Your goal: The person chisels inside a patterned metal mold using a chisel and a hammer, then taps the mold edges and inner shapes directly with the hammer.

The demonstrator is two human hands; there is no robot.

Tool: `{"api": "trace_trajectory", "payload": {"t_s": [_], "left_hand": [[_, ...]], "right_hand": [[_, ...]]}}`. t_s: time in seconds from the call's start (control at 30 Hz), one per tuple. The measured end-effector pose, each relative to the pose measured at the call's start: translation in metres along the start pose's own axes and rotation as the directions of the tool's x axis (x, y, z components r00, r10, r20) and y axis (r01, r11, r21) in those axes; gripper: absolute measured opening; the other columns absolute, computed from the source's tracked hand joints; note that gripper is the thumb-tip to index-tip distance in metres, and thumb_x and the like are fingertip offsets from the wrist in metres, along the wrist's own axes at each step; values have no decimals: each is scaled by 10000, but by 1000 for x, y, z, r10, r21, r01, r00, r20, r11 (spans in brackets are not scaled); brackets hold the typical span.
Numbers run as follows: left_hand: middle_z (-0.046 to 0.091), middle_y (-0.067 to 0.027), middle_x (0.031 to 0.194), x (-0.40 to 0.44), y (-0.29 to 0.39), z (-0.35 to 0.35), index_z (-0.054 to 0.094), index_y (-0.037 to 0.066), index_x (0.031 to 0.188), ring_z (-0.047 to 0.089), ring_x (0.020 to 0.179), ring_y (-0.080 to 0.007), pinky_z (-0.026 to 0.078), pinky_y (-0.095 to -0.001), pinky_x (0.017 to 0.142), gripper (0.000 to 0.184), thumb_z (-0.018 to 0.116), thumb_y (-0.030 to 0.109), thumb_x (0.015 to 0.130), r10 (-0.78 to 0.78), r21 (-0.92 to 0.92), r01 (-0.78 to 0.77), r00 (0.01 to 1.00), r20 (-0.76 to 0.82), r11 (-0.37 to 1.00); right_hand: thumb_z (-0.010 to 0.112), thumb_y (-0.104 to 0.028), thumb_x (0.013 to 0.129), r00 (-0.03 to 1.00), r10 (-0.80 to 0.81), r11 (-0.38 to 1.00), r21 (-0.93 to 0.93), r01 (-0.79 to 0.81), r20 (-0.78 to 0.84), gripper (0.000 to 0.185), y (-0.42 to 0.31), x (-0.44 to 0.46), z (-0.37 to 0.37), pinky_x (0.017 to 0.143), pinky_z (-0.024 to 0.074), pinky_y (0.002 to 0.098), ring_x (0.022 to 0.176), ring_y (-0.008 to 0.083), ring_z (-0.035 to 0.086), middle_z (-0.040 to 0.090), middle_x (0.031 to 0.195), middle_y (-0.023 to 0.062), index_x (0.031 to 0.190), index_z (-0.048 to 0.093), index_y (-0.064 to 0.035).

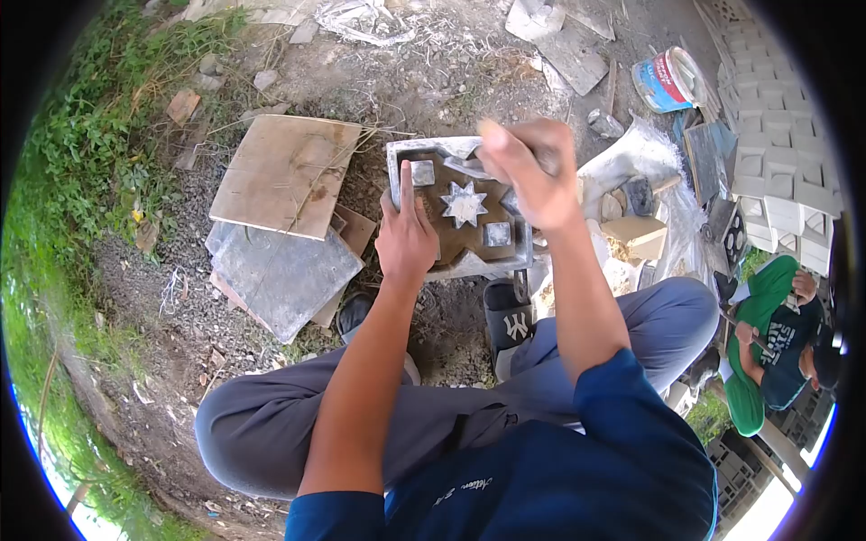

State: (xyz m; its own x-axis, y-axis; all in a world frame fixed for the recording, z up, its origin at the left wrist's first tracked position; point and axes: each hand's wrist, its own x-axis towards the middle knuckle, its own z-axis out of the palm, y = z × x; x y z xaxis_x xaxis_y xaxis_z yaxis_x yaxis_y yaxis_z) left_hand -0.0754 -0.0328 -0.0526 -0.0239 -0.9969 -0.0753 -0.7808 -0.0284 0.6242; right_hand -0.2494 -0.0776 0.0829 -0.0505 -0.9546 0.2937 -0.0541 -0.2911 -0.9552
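Note:
A square, pale-rimmed mould (462, 264) sits in front of my knees. Inside it are a star-shaped block (465, 205) in the middle and small square blocks (497, 234) near the corners, over a brown, dusty floor. My left hand (408, 236) grips the mould's left wall, its index finger stretched along the inner side. Over the upper right part of the mould, my right hand (537, 171) is closed with the thumb raised, slightly blurred. A grey piece (465, 168) shows beside its fingers; whether the hand holds it is unclear.
Brown board (287, 171) and grey slabs (287, 275) lie to the left. A paint bucket (667, 81) stands at upper right, near stacked pale blocks (783, 144). Plastic sheeting (645, 149) and a carton (636, 237) lie on the right. Another person (780, 347) sits at far right.

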Motion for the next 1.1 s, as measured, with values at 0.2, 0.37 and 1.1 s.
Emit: {"api": "trace_trajectory", "payload": {"t_s": [0.2,0.37,1.1], "left_hand": [[530,-314,1335,-5,5,-4,176,277,1676,689,894,-491,597,-534,673,658,453,214,1084,-8,18,7,999,31,1000],[525,-314,1351,-8,5,-6,163,270,1675,666,900,-534,579,-582,724,623,402,235,1101,-32,15,31,999,27,999],[521,-317,1407,-14,-2,-3,141,200,1679,684,991,-501,599,-546,723,659,435,228,1090,-30,-49,30,999,-11,998]], "right_hand": [[708,-292,1018,984,-99,980,-186,71,-148,560,28,1,15,452,223,306,490,55,328,403,515,-42,555,542,-23],[708,-361,1013,985,163,984,71,-166,53,566,35,2,7,472,263,288,514,57,357,426,516,-41,598,586,3],[634,-363,1068,988,89,984,165,-68,-125,561,34,15,46,508,331,317,564,76,414,490,561,-22,665,600,26]]}}
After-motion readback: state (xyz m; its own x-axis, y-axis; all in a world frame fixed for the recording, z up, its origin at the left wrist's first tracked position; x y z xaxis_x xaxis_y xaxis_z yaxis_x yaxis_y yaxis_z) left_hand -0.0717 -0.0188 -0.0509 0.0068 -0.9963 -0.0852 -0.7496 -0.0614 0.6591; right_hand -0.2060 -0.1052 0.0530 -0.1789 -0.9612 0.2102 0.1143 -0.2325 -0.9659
